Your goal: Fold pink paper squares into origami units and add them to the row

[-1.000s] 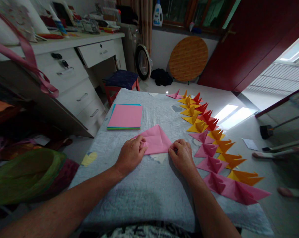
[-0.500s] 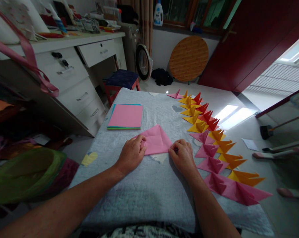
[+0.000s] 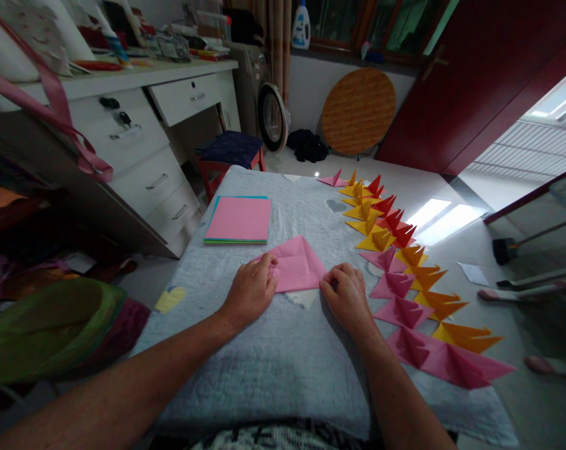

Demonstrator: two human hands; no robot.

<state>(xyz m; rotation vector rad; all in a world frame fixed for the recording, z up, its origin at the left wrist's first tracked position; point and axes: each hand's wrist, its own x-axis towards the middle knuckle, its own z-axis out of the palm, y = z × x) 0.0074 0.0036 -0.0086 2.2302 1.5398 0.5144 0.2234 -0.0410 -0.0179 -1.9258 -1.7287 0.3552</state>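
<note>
A folded pink paper [image 3: 298,265] lies flat on the grey-clothed tabletop [image 3: 273,362]. The left hand [image 3: 250,290] sits at its eight o'clock corner, fingers [image 3: 268,265] curled onto the edge. The right hand [image 3: 348,294] pinches the four o'clock corner. At eleven o'clock from the paper rests a stack of sheets [image 3: 238,219], pink on top. From one to four o'clock, a row of folded shapes [image 3: 407,278] in pink, yellow, orange and red lines the tabletop's right edge.

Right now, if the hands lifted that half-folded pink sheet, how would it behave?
Probably light and floppy: the pink sheet lies thin and flat on the cloth. Its visible creases may stiffen it slightly.
</note>
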